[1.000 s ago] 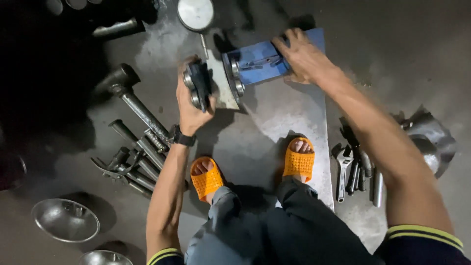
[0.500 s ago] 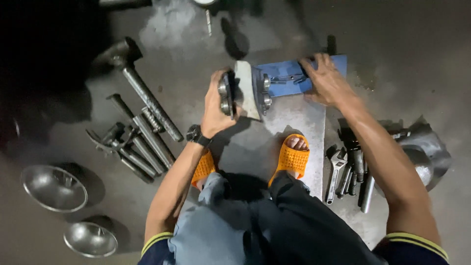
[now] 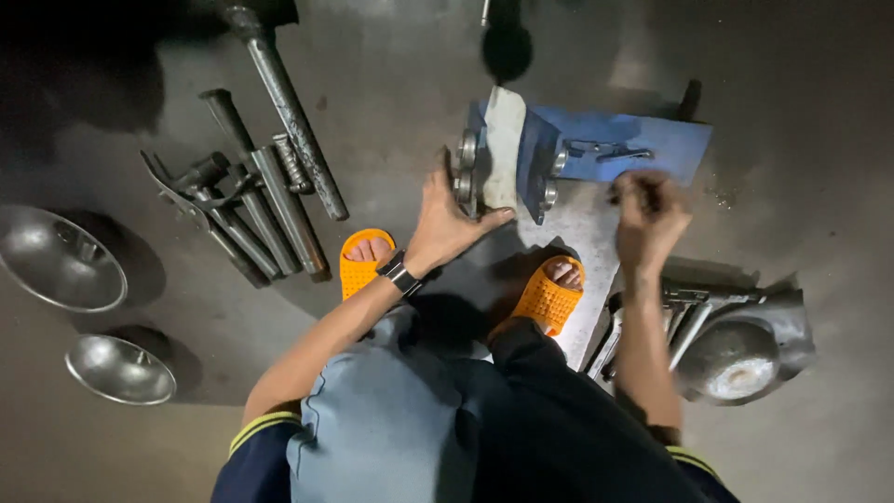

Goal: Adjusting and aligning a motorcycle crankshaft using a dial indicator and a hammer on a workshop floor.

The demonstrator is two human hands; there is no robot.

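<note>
the person squats on a dark floor (image 3: 391, 84), orange sandals (image 3: 549, 296) planted on a pale metal sheet (image 3: 582, 233). straight ahead, at twelve o'clock, a metal roller stand (image 3: 503, 149) sits upright on that sheet, its blue base plate (image 3: 652, 140) stretching toward two o'clock.

the left hand (image 3: 445, 219) is spread wide, fingers apart, with the palm and thumb pressed against the stand's near side by the round steel rollers (image 3: 466, 166); it braces rather than grips. the right hand (image 3: 650, 210) is curled shut just below the blue plate's near edge; it is blurred, so i cannot tell whether it pinches something small.

the stand looks heavy, stiff and hard-edged, probably slick on the steel faces. it would be best taken by the thick upright plate or the flat base, away from the rollers, which might turn under the fingers.

at ten o'clock lie long steel bars and pipes (image 3: 270, 200). two steel bowls (image 3: 58, 256) rest at eight o'clock. wrenches (image 3: 684, 312) and a domed metal piece (image 3: 731, 359) lie at four o'clock.
</note>
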